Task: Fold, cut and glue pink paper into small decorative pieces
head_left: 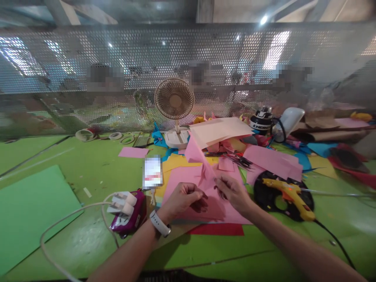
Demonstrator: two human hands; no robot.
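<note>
A folded piece of pink paper (195, 152) stands up over the work spot, its lower edge pinched between the thumb and fingers of my right hand (232, 192). To its left, my left hand (186, 199) hovers with loosely curled fingers and nothing visible in them. A white band is on that wrist. Beneath both hands lies a stack of pink sheets (176, 180), with yellow paper (170, 162) under its far left side and a red sheet (217, 230) under its near edge.
A yellow glue gun (289, 196) rests on a black round tray (261, 192) at right. Left are a phone (152, 172), a purple power strip (129, 219) with a cable, and a green sheet (38, 211). A fan (175, 100) stands behind, before a perforated screen (132, 51).
</note>
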